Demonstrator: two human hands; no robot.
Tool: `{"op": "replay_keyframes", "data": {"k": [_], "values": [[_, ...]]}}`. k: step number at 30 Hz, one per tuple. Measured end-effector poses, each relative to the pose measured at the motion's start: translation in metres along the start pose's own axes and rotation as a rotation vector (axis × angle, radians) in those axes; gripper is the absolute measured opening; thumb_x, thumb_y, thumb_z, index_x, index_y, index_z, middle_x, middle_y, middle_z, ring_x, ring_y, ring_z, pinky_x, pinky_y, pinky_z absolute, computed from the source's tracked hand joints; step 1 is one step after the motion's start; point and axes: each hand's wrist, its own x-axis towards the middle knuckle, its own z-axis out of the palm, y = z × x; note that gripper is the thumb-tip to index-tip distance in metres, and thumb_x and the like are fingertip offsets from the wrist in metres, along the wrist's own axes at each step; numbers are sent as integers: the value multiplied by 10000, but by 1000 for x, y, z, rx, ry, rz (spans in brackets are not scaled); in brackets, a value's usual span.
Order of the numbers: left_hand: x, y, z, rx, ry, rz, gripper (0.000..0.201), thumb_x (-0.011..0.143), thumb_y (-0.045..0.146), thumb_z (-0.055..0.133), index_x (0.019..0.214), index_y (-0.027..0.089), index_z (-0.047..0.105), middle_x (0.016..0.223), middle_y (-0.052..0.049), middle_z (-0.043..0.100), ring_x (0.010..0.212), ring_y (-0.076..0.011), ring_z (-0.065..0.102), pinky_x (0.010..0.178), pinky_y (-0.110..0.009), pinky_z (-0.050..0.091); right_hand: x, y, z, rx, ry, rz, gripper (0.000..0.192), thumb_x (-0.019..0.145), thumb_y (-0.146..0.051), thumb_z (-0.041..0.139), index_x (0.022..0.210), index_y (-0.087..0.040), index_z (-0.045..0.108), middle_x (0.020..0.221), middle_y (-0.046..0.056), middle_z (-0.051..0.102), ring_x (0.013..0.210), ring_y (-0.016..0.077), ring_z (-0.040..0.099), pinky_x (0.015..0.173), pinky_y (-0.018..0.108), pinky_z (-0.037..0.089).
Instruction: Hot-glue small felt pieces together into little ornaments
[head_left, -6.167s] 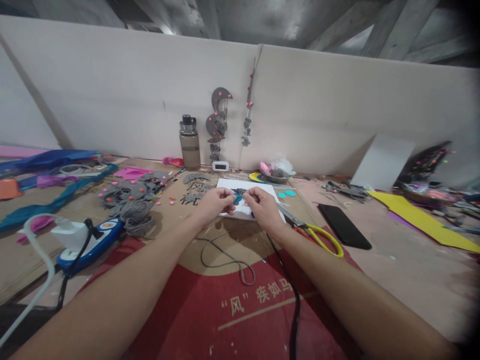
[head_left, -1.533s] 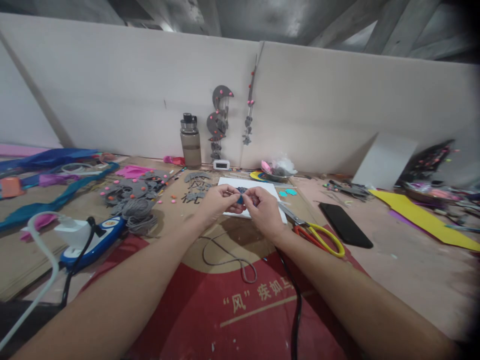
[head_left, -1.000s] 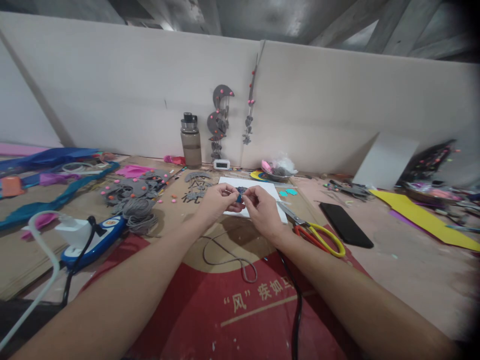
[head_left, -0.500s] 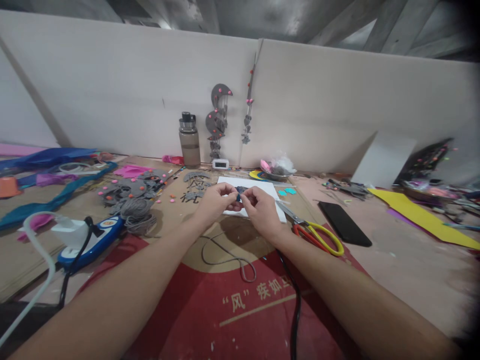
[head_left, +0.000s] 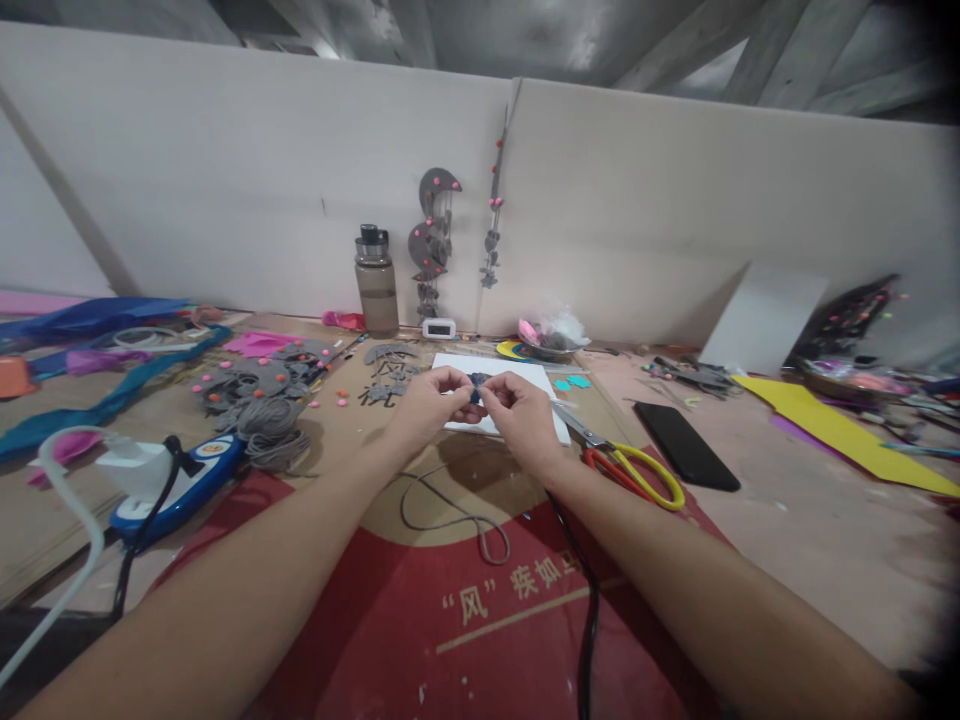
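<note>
Both hands meet over a white sheet [head_left: 540, 376] at the middle of the table. My left hand [head_left: 435, 402] pinches a small dark blue piece [head_left: 476, 386] between thumb and fingers. From the other side, my right hand [head_left: 521, 415] grips the same piece with closed fingertips. Its shape is mostly hidden by the fingers. A thin grey cord [head_left: 450, 516] lies looped on the red and tan cardboard [head_left: 360, 620] below the hands. Scissors with red and yellow handles [head_left: 637, 474] rest beside my right wrist.
At the left lie a ball of grey cord [head_left: 274, 432], grey felt shapes [head_left: 255, 375] and a blue power strip [head_left: 180, 490]. A bottle [head_left: 376, 285] and a small clock [head_left: 439, 328] stand by the wall. A black phone [head_left: 686, 446] lies right of the scissors. A black cable [head_left: 589, 620] crosses the cardboard.
The hands stay nearly in place, with small finger movement around the blue piece, and a little more of it shows. The whole view has shifted very slightly.
</note>
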Motion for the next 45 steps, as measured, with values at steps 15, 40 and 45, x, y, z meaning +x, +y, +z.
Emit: {"op": "replay_keyframes", "data": {"k": [15,40,45], "values": [[4,-9,-1,-7,-2,27,181,691,243,673,745,127,545,666,8,590,565,-115,633,632,-288,560,0,-5,1,9,-11,85,142,746,-287,531,709,-165,593,545,-45,441,524,96,386,512,223,304],[5,-12,-2,-85,-2,-64,205,701,253,671,767,129,522,655,-12,617,565,-149,651,599,-315,564,2,11,6,101,-55,140,195,745,-345,538,740,-165,614,573,-26,496,514,100,378,501,230,300],[4,-11,0,-21,28,-31,199,701,256,666,742,135,513,627,-12,620,540,-143,645,578,-293,558,2,13,8,120,-51,171,192,734,-350,550,732,-171,620,563,-22,518,513,105,402,502,230,307]]}}
